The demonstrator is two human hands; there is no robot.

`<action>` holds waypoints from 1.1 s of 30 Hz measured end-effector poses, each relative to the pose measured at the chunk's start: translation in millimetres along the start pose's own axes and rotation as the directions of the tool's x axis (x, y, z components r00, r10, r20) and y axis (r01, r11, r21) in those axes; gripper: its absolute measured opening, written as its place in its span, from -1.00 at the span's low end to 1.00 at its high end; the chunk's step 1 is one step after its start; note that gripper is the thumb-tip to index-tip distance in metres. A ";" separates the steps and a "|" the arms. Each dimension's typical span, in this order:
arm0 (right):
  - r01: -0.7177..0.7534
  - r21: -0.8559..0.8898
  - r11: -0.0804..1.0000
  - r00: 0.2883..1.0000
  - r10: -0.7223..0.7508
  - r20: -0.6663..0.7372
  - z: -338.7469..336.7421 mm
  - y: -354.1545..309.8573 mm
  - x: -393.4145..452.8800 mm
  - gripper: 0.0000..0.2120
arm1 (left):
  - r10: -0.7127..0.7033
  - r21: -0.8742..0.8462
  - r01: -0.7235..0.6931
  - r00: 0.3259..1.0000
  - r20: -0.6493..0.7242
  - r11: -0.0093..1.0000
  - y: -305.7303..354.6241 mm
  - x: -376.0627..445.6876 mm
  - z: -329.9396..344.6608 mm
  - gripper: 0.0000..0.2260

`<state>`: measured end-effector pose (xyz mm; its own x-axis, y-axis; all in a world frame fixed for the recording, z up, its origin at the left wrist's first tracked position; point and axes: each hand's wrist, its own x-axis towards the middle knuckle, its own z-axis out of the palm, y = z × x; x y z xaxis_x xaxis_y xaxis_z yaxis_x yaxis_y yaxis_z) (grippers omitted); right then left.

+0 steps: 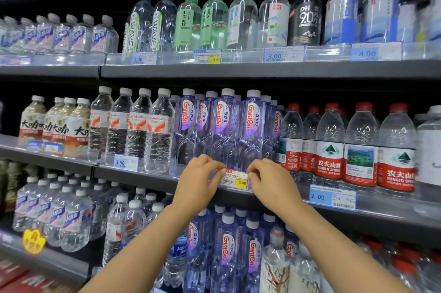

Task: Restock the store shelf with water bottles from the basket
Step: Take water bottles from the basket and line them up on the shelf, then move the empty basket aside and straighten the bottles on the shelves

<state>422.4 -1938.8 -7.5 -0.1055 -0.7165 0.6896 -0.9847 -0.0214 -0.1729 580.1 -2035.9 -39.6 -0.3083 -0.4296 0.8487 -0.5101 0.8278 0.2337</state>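
left hand (200, 179) pinches price tag (235, 179); right hand (269, 179) too | shelf (133, 174): Ganten bottles (250, 130)

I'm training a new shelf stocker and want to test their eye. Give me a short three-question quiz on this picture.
1. True or false: both hands hold a bottle.
2. Which price shows on the white and yellow price tag that the left hand and right hand pinch? A 1.50 B 3.00 C 4.00
3. Fill in: the clear bottles with red caps and red labels stand to the ___ of the tall purple-tinted Ganten bottles.

Key: 1 false; 2 B; 3 right
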 end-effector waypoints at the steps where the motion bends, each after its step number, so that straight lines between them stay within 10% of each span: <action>1: 0.001 0.011 1.000 1.000 -0.001 -0.017 -1.5 1.0 -3.4 -0.82 | 0.004 0.006 -0.005 1.000 0.023 1.000 1.9 -2.4 -3.5 -0.76; 21: 0.307 0.351 0.885 0.918 -0.372 0.136 44.3 -76.4 -159.5 -0.68 | -0.336 0.388 0.228 0.911 0.238 0.893 20.5 -225.8 -138.2 -0.41; 33: 0.358 0.629 0.691 0.598 -0.686 0.414 157.2 -210.8 -307.8 -0.65 | -0.844 0.646 0.650 0.536 -0.018 0.400 53.6 -474.7 -268.2 -0.45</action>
<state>684.2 -1823.3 -293.8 0.6702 -0.7022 0.2401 -0.6306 -0.7094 -0.3147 914.5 -1690.8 -302.7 0.2792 -0.9225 0.2665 -0.9233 -0.1817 0.3385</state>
